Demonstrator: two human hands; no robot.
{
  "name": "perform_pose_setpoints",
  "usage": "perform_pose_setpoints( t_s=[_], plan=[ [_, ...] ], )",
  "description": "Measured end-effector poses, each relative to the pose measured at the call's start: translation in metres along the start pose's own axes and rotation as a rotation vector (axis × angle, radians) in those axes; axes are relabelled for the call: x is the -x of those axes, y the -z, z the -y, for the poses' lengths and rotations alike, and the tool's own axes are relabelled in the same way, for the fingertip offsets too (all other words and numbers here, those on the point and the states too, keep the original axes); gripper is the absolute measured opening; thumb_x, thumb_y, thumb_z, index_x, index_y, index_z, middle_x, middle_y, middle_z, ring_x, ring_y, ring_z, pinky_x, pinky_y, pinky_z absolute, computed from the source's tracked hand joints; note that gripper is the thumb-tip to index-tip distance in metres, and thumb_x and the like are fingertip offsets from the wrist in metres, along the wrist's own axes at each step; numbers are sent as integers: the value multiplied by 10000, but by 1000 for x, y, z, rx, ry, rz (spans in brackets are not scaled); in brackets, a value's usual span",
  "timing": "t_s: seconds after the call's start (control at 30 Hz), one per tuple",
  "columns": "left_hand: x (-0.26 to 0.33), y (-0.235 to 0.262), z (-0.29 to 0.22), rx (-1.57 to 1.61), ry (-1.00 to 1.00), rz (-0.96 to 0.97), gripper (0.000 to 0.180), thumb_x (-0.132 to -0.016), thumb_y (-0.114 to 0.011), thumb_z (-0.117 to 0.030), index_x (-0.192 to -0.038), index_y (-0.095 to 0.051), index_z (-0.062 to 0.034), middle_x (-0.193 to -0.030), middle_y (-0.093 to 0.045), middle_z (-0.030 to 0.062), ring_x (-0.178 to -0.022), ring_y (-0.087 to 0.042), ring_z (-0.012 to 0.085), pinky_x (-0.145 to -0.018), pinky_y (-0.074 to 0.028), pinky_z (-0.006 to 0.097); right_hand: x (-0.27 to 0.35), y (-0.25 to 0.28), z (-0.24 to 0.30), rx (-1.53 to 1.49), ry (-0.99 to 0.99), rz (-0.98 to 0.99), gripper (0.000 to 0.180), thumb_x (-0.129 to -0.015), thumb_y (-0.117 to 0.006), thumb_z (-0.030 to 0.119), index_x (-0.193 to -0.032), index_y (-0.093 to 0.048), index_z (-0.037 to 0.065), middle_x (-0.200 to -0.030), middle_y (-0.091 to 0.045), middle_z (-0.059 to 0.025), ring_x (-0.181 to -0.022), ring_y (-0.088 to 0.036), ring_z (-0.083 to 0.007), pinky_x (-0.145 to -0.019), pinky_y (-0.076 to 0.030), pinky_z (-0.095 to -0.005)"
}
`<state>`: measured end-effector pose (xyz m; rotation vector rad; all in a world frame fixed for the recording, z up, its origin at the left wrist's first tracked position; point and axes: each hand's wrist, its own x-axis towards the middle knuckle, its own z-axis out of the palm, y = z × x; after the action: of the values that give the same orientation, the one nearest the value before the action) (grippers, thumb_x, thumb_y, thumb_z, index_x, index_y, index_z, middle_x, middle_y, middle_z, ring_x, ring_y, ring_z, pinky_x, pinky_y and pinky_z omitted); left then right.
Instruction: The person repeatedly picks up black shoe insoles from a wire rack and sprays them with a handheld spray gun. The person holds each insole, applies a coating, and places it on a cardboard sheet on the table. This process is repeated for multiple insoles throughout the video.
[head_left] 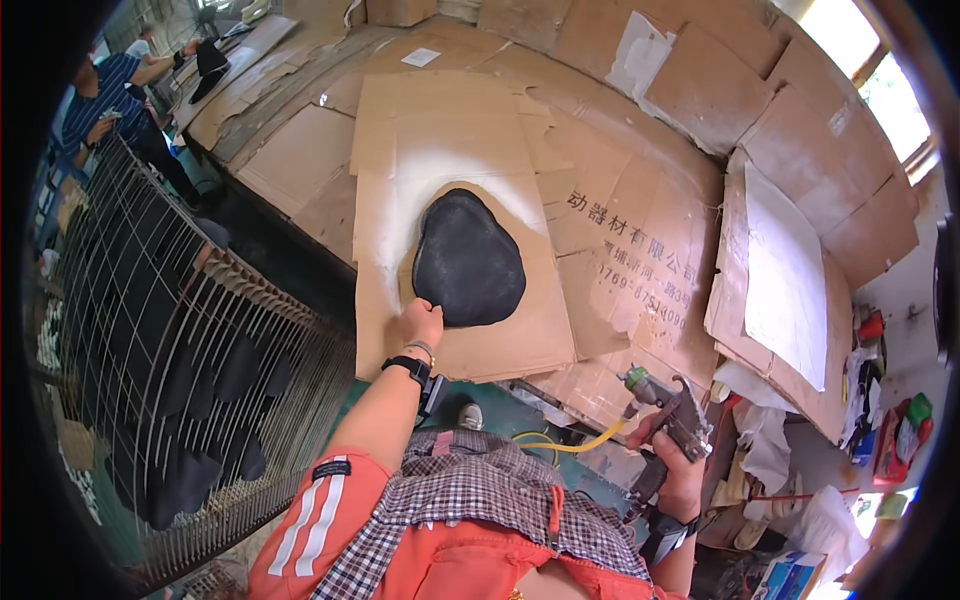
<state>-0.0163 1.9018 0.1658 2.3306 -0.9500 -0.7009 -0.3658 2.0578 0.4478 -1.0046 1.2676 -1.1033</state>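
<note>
A black pad [468, 262], shaped like a rounded triangle, lies flat on a sheet of cardboard [400, 130] that bears whitish overspray. At the pad's lower left edge is my left hand [422, 323], its fingers closed in a pinch on the rim. Off to the right, beyond the cardboard's near edge, my right hand [677, 468] grips a spray gun [684, 418] with a metal body and a green fitting. A yellow hose [580, 445] runs up toward the gun. The fingers around its handle are partly hidden.
On the left stands a wire rack [170, 330] with several dark pieces in it. Cardboard walls [700, 85] close in the bench at the back and right; a white sheet [785, 275] covers one panel. Another person [110, 100] stands at the far left. Clutter fills the lower right.
</note>
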Motion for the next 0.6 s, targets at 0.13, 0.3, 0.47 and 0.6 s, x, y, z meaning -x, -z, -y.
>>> perform_pose_setpoints(
  t_s=[0.13,0.3,0.47,0.6],
  plan=[
    [-1,1,-6,5,56,23,189,-785,-668,-231,-875,-673,-64,-924,-681,156,-903,-648,330,-792,-514,415,0,7,3,23,-25,95,404,-775,-655,135,-1131,-549,-24,-835,-649,-116,-748,-628,-193,-717,-492,-326],
    [-3,-7,-3,104,73,-176,175,-764,-679,-222,-838,-681,-63,-874,-685,158,-866,-655,330,-777,-517,416,-11,5,-1,-85,0,-45,406,-778,-649,107,-1142,-523,-21,-836,-643,-129,-763,-631,-214,-726,-498,-340],
    [-8,2,-10,128,103,-34,200,-751,-720,-242,-809,-682,-54,-801,-688,162,-785,-663,319,-734,-524,403,-21,5,-4,-43,-26,-13,330,-758,-657,118,-1038,-568,-33,-843,-645,-114,-781,-632,-212,-736,-490,-333],
    [-13,31,-37,106,-85,40,166,-755,-724,-232,-806,-709,-75,-823,-694,154,-800,-666,327,-744,-529,401,-30,6,-9,35,-19,30,328,-769,-650,148,-1028,-564,-35,-871,-637,-125,-806,-625,-227,-757,-494,-352]
  ],
)
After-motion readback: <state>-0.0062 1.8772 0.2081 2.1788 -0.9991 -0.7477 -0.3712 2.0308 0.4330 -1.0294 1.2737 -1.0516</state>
